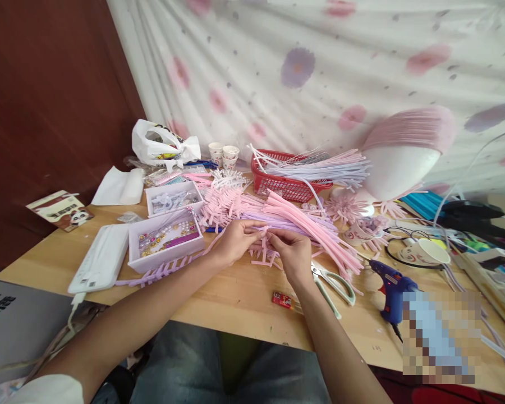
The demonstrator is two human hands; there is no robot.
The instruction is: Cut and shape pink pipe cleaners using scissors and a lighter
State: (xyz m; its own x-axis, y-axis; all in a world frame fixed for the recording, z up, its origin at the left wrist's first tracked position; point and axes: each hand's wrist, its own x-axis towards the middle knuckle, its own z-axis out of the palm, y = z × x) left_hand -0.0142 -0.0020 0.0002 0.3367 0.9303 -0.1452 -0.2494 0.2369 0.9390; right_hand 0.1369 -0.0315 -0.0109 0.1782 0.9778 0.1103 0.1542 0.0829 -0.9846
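Observation:
My left hand (235,242) and my right hand (292,252) meet over the front middle of the table, fingertips pinched close together. Between them is a pink pipe cleaner (264,238), bent into short pieces that hang below the fingers. Just behind my hands lie a bundle of long pink pipe cleaners (315,227), lilac ones (292,223) and a pile of short looped pink ones (221,205). Scissors with pale green handles (336,283) rest beside my right wrist. A small red packet (283,299) is near my right forearm.
White boxes of beads (166,264) and trinkets stand left, near a white power bank (99,258). A red basket (284,188) of pipe cleaners is at the back. On the right are a blue glue gun (393,289), a paper cup (425,252) and a white mannequin head (398,163).

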